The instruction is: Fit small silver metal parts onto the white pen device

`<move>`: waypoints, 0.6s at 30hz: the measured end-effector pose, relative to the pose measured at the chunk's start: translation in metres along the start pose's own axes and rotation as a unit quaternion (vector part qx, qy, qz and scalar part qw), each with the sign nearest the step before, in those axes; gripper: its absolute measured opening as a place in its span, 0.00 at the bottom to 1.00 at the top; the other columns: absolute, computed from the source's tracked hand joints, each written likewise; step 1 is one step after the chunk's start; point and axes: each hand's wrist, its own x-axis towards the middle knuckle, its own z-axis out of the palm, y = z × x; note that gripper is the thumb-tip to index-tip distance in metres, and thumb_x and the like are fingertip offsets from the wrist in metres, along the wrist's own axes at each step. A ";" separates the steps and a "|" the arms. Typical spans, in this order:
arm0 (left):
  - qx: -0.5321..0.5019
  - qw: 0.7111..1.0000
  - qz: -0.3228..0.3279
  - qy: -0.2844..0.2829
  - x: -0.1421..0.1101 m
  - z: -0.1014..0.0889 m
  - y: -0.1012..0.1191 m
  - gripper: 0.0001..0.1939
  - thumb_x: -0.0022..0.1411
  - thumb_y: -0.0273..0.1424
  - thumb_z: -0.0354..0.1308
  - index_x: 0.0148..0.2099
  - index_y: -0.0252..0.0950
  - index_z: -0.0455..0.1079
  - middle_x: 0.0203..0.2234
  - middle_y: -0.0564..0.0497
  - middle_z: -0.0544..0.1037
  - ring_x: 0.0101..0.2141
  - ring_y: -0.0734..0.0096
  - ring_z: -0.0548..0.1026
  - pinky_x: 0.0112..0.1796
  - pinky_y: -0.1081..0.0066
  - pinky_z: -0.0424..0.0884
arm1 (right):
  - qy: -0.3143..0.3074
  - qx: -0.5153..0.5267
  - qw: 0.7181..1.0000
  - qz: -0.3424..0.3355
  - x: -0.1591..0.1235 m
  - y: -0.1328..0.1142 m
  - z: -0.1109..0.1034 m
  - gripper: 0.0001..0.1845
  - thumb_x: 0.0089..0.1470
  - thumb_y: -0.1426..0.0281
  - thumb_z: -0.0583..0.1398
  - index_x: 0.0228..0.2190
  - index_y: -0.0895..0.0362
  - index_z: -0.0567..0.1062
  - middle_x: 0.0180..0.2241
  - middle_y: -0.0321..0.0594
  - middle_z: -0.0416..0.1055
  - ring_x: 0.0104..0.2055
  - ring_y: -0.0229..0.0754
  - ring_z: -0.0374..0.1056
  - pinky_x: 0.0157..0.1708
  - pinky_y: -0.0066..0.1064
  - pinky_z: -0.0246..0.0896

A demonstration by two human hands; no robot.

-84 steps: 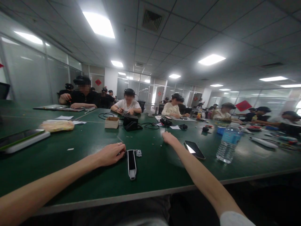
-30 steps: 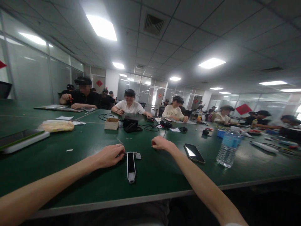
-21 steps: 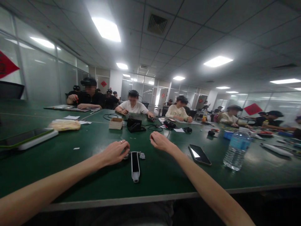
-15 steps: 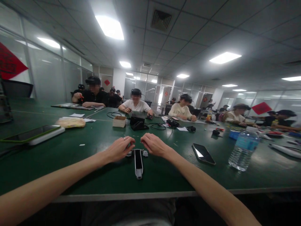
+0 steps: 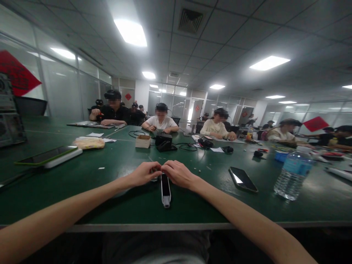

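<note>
A slim white handheld device with a long black face [image 5: 165, 189] lies on the green table [image 5: 198, 205], its narrow grey end towards me. Just beyond its far end my left hand [image 5: 144, 173] is closed, thumb and fingers pinched together. My right hand [image 5: 178, 173] curls in from the other side, and the fingertips of both hands meet. Whatever is between the fingertips is hidden or too small to make out. Part of a small pale item shows beneath my left fingers, too covered to name.
To the right are a phone [image 5: 243, 179] and a water bottle [image 5: 293, 174]. An open cardboard box [image 5: 143, 141] and a black device [image 5: 164, 140] stand ahead. A green-edged tablet [image 5: 48, 156] lies left. Several people sit across the table.
My hands have come together from slightly apart, and the fingertips now meet. The small pale items beside the device are now mostly covered. The view has shifted slightly left.
</note>
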 end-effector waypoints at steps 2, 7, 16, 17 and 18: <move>-0.022 1.000 -0.005 -0.013 0.000 -0.003 0.002 0.15 0.63 0.40 0.51 0.42 0.34 0.68 0.33 0.51 0.75 0.32 0.70 0.72 0.34 0.72 0.67 | 0.000 0.013 1.000 0.008 0.001 -0.002 -0.001 0.08 0.63 0.71 0.50 0.43 0.58 0.67 0.39 0.44 0.68 0.37 0.39 0.63 0.36 0.30 0.56; -0.016 1.000 -0.021 -0.016 0.002 -0.008 -0.004 0.14 0.58 0.40 0.55 0.39 0.34 0.69 0.27 0.53 0.73 0.28 0.71 0.71 0.30 0.72 0.66 | -0.009 0.013 0.999 0.028 0.001 0.003 -0.007 0.11 0.62 0.69 0.52 0.45 0.58 0.67 0.42 0.47 0.67 0.41 0.42 0.64 0.39 0.32 0.58; 0.011 0.996 -0.075 -0.057 0.002 -0.014 -0.021 0.10 0.55 0.36 0.57 0.38 0.36 0.69 0.26 0.55 0.74 0.27 0.72 0.71 0.30 0.74 0.66 | -0.090 0.061 0.992 0.068 -0.011 0.028 -0.023 0.07 0.57 0.72 0.56 0.37 0.59 0.73 0.38 0.45 0.68 0.38 0.40 0.64 0.37 0.30 0.58; 0.014 0.995 -0.074 -0.061 0.002 -0.014 -0.021 0.10 0.55 0.36 0.57 0.38 0.36 0.69 0.26 0.54 0.74 0.28 0.72 0.71 0.29 0.74 0.66 | -0.099 0.064 0.990 0.072 -0.012 0.029 -0.023 0.08 0.57 0.71 0.56 0.36 0.60 0.74 0.38 0.44 0.68 0.37 0.39 0.64 0.37 0.29 0.58; 0.016 0.995 -0.075 -0.065 0.002 -0.013 -0.020 0.10 0.54 0.36 0.57 0.38 0.36 0.70 0.26 0.54 0.74 0.28 0.72 0.71 0.29 0.74 0.66 | -0.110 0.068 0.989 0.076 -0.012 0.029 -0.023 0.08 0.57 0.71 0.56 0.36 0.60 0.74 0.38 0.44 0.68 0.37 0.39 0.64 0.36 0.29 0.58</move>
